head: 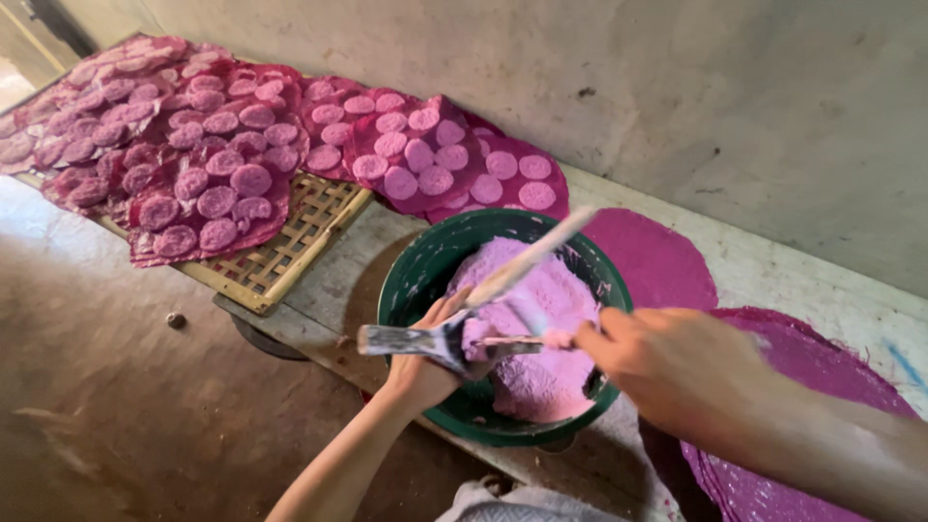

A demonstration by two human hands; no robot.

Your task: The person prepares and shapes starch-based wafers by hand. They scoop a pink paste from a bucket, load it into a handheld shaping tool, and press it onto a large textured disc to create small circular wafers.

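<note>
A green bowl (416, 280) of pale pink paste (546, 319) is seen at the centre of the frame, set on a worn grey desk (329, 280) that runs along a stained wall (677, 87). At the bowl's near-left rim the left hand (425, 362) is shown, its fingers (449, 311) clenched around a flat brush (411, 340); the paste-smeared bristle end is pointed to the left, beyond the rim, while the pale handle is angled up and right across the bowl. From the lower right of the frame the right hand (667, 362) is reached in over the bowl, its fingers closed on a thin pink-coated tool (517, 340) whose tip is laid against the paste just beside the brush. What kind of tool it is cannot be told.

In the upper left of the frame, dark magenta sheets (193, 145) dotted with paler pink discs are spread in overlapping rows, partly on a woven bamboo tray (290, 242) that overhangs the desk edge. Plain round magenta sheets (657, 261) are laid behind and to the right of the bowl, with a stack (793, 358) of them in the lower right. A bare earthen floor (126, 387) is visible at lower left.
</note>
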